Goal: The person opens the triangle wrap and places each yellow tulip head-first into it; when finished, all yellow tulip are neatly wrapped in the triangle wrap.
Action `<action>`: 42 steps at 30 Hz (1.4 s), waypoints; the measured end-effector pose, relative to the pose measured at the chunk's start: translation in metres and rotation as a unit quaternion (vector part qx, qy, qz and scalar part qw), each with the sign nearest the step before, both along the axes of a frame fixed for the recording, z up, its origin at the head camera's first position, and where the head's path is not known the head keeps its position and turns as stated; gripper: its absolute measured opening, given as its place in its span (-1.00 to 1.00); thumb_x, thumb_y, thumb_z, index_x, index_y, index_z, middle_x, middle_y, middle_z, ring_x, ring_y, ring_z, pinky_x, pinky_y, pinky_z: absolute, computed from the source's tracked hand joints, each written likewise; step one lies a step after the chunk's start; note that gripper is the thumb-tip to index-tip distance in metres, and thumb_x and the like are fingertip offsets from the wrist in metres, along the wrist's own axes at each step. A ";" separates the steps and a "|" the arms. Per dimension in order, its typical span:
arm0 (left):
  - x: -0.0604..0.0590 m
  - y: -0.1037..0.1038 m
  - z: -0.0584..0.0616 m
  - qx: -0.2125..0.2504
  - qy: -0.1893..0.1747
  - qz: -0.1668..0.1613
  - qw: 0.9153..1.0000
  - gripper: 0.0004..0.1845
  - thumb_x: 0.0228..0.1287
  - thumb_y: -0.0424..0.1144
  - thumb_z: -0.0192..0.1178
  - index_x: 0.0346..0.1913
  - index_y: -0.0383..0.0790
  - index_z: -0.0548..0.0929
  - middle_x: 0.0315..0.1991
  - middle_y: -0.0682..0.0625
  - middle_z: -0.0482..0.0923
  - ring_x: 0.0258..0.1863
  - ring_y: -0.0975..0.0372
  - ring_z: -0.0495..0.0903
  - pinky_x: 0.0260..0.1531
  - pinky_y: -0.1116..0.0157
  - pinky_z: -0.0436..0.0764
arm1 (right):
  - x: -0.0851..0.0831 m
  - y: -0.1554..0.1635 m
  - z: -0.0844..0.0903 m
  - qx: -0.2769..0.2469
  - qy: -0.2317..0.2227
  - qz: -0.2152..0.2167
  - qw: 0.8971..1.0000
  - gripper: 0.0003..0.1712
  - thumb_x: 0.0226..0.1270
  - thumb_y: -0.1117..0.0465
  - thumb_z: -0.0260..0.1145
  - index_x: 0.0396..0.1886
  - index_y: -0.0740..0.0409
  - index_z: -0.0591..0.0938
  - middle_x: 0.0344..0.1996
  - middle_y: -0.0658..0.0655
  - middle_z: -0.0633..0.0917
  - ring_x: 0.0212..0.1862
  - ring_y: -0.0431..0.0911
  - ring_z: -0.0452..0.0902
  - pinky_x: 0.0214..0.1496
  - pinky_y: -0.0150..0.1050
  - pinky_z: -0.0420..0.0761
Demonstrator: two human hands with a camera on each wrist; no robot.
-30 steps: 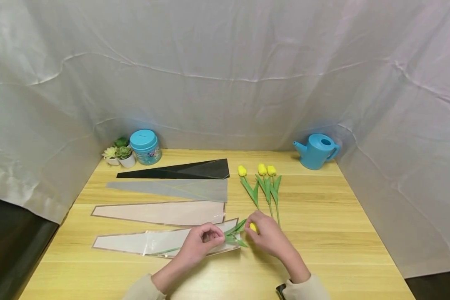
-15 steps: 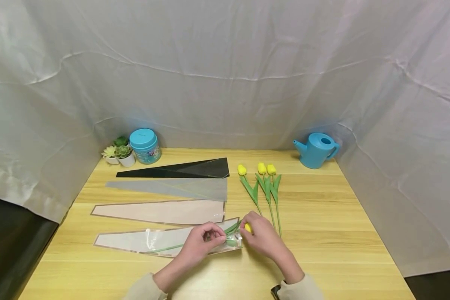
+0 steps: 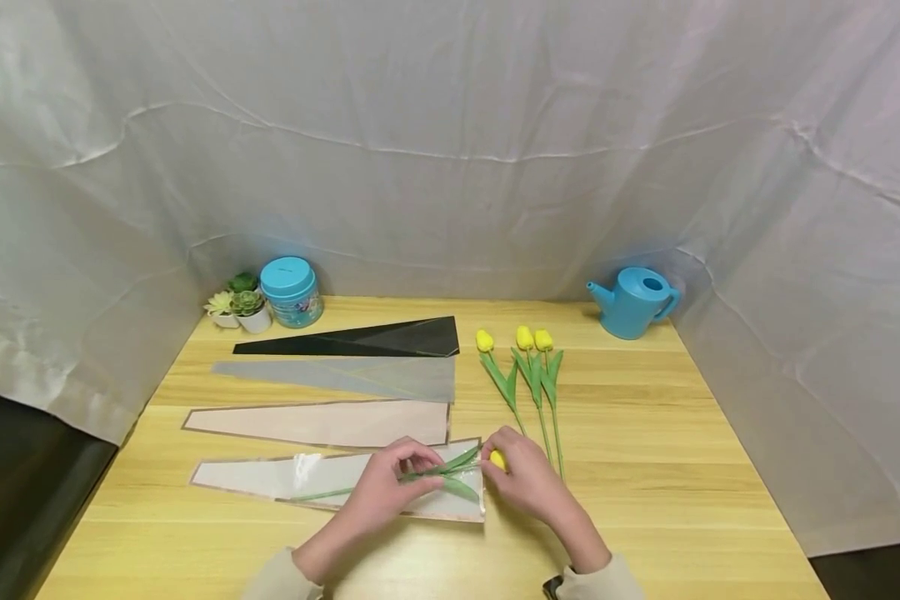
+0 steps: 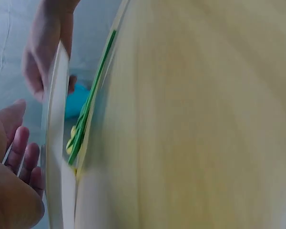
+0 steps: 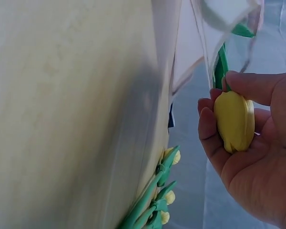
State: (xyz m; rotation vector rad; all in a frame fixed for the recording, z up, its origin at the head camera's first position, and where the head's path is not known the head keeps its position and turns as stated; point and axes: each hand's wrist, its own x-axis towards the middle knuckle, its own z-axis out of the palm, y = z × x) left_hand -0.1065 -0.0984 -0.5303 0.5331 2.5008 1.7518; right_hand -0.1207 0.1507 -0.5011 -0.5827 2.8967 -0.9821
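Observation:
My right hand [image 3: 521, 467] pinches a tulip just below its yellow bloom [image 5: 234, 121]; the bloom sits against the palm in the right wrist view. The tulip's green stem [image 3: 322, 496] and leaves [image 3: 461, 487] run left along a white flower sleeve [image 3: 232, 477] with a clear film front and a brown border. Over the leaves, near the wide mouth of the sleeve, lies my left hand [image 3: 386, 483], its thumb and fingers loosely bent and apart. In the left wrist view, those fingers [image 4: 31, 157] are right beside the sleeve's raised edge.
Further back lie a pink sleeve [image 3: 315, 425], a grey sleeve [image 3: 420, 379] and a black sleeve [image 3: 345, 342]. Three yellow tulips [image 3: 536, 375] rest right of them. Along the back stand potted succulents [image 3: 247, 308], a blue-lidded jar [image 3: 291, 292] and a blue watering can [image 3: 630, 304].
The right hand has shifted slightly left with the tulip. The left hand has moved a little left, away from the sleeve's mouth, and the leaves now lie further within the sleeve's outline.

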 end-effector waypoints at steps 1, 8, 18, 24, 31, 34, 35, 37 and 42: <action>-0.001 -0.004 0.000 -0.013 0.009 0.005 1.000 -0.76 0.20 -0.11 0.52 -0.08 0.07 0.78 -0.19 0.13 0.71 -0.19 0.28 0.61 -0.13 0.35 0.56 | 0.000 0.001 0.000 -0.005 -0.001 -0.001 1.000 -0.87 0.35 0.28 0.43 -0.34 -0.04 0.65 -0.17 0.00 0.70 -0.02 -0.02 0.66 0.09 0.02 0.67; -0.002 -0.024 -0.001 -0.104 0.039 0.018 0.994 -0.71 0.18 -0.13 0.53 -0.02 0.12 0.80 -0.11 0.29 0.76 -0.13 0.30 0.64 -0.07 0.30 0.60 | 0.004 0.007 0.003 -0.020 -0.008 -0.010 1.000 -0.87 0.39 0.23 0.41 -0.33 -0.09 0.65 -0.16 -0.04 0.69 -0.02 -0.06 0.65 0.10 0.00 0.68; -0.003 -0.024 -0.003 -0.057 0.008 0.018 0.998 -0.91 0.21 -0.22 0.51 -0.24 0.06 0.83 -0.38 0.23 0.75 -0.37 0.41 0.63 -0.26 0.38 0.59 | 0.003 0.007 0.004 -0.011 -0.006 -0.014 1.000 -0.84 0.39 0.25 0.42 -0.34 -0.12 0.64 -0.20 -0.08 0.68 -0.05 -0.11 0.63 0.06 -0.05 0.67; -0.005 -0.023 -0.004 -0.042 0.013 0.028 0.999 -0.87 0.22 -0.23 0.49 -0.18 0.00 0.80 -0.35 0.22 0.75 -0.35 0.39 0.63 -0.22 0.38 0.60 | 0.003 0.010 0.004 -0.018 -0.013 -0.029 0.999 -0.84 0.39 0.25 0.42 -0.35 -0.10 0.64 -0.18 -0.05 0.69 0.00 -0.04 0.65 0.15 0.05 0.65; -0.004 -0.020 -0.002 -0.032 0.019 0.053 0.998 -0.88 0.23 -0.27 0.49 -0.20 0.01 0.80 -0.35 0.23 0.75 -0.31 0.38 0.64 -0.17 0.34 0.65 | 0.004 0.014 0.007 -0.019 -0.011 -0.050 0.998 -0.83 0.36 0.28 0.44 -0.36 -0.07 0.65 -0.20 -0.03 0.69 -0.03 -0.04 0.63 0.16 0.09 0.63; -0.004 -0.019 -0.002 -0.027 0.017 0.053 0.998 -0.88 0.24 -0.29 0.48 -0.22 0.01 0.80 -0.34 0.21 0.76 -0.31 0.38 0.65 -0.17 0.35 0.67 | 0.004 0.011 0.006 -0.023 -0.007 -0.050 0.998 -0.83 0.35 0.29 0.45 -0.36 -0.07 0.66 -0.21 -0.03 0.69 -0.09 -0.10 0.60 0.11 0.05 0.63; -0.004 -0.018 -0.002 -0.025 0.017 0.051 0.998 -0.88 0.24 -0.29 0.48 -0.22 0.01 0.80 -0.34 0.21 0.76 -0.32 0.38 0.66 -0.17 0.35 0.67 | 0.004 0.009 0.006 -0.025 -0.006 -0.049 0.998 -0.83 0.34 0.30 0.45 -0.37 -0.07 0.66 -0.21 -0.02 0.69 -0.10 -0.10 0.60 0.10 0.04 0.63; -0.004 -0.016 -0.003 -0.020 0.017 0.047 0.999 -0.89 0.25 -0.29 0.48 -0.22 0.00 0.80 -0.34 0.20 0.76 -0.32 0.37 0.66 -0.17 0.34 0.68 | 0.005 0.005 0.005 -0.030 -0.006 -0.048 0.998 -0.83 0.32 0.31 0.46 -0.37 -0.05 0.66 -0.20 -0.02 0.69 -0.08 -0.09 0.61 0.11 0.03 0.63; -0.004 -0.013 -0.004 -0.015 0.012 0.048 0.999 -0.91 0.25 -0.27 0.48 -0.23 -0.01 0.80 -0.36 0.20 0.75 -0.33 0.37 0.67 -0.17 0.34 0.68 | 0.005 -0.003 0.002 -0.034 0.012 -0.046 0.998 -0.83 0.27 0.33 0.48 -0.38 -0.02 0.67 -0.24 -0.02 0.70 -0.05 -0.04 0.66 0.08 0.00 0.66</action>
